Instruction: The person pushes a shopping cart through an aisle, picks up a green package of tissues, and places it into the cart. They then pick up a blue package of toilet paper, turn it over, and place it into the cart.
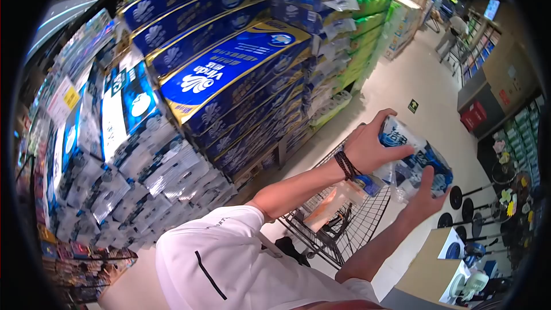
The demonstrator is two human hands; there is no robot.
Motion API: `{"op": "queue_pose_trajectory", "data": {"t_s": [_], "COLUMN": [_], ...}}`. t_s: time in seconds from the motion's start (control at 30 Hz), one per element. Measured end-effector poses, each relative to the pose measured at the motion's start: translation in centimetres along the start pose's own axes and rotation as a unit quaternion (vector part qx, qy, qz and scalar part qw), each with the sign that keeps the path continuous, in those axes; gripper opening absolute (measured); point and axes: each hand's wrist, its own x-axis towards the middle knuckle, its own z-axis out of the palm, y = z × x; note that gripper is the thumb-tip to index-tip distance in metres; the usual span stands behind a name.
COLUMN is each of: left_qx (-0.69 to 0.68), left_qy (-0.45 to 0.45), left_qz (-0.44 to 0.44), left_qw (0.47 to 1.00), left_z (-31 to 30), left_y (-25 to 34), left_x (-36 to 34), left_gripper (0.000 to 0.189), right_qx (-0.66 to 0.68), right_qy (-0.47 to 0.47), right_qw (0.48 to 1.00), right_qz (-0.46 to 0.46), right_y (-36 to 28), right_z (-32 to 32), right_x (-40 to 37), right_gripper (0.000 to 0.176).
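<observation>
Both hands hold a blue-and-white plastic-wrapped tissue pack (402,132) above the shopping cart. My left hand (370,148), with a dark braided band at its wrist, grips the near-left end, thumb across the top. At the opposite end my right hand (426,200) holds the pack's lower right side, thumb pointing up along it. Below sits the wire shopping cart (376,212). Inside it lie a pale orange item (333,206) and a blue-and-yellow package (368,185), partly hidden by my left wrist and the pack.
Blue Vinda tissue packs (224,72) are piled high ahead, with blue-and-white packs (132,109) stacked at left and green packs (370,8) beyond. Far up the aisle stands a person (457,27) by a cart. Fans (473,284) and cartons (508,83) line the right side.
</observation>
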Motion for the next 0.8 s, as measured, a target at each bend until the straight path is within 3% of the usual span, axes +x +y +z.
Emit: {"op": "queue_pose_trajectory", "data": {"t_s": [0.1, 0.2, 0.3, 0.43, 0.57, 0.8], "left_qx": [-0.035, -0.040, -0.057, -0.019, 0.077, 0.224], "left_qy": [0.056, 0.106, 0.169, 0.215, 0.272, 0.329], "left_qz": [0.099, 0.228, 0.405, 0.605, 0.703, 0.683], "left_qw": [0.993, 0.967, 0.897, 0.766, 0.652, 0.612], "left_z": [-4.3, -8.4, -11.8, -17.0, -22.3, -30.3], "left_y": [5.6, 10.3, 13.8, 18.4, 21.9, 23.3], "left_x": [-4.0, -8.8, -12.5, -15.9, -20.1, -25.1], "left_gripper": [0.088, 0.093, 0.098, 0.103, 0.110, 0.110], "right_qx": [-0.028, 0.065, 0.152, 0.223, 0.290, 0.378], "right_qy": [0.039, 0.075, 0.083, 0.055, 0.031, 0.014], "right_qw": [0.994, 0.957, 0.905, 0.860, 0.814, 0.742], "right_qz": [-0.102, -0.272, -0.389, -0.456, -0.503, -0.553], "right_y": [-7.4, -12.4, -15.3, -17.3, -20.5, -26.7], "right_z": [1.1, 1.8, 3.1, 6.1, 9.5, 15.7], "right_x": [-3.5, -7.0, -11.8, -16.9, -19.6, -19.7], "right_gripper": [0.073, 0.070, 0.074, 0.079, 0.084, 0.093]}}
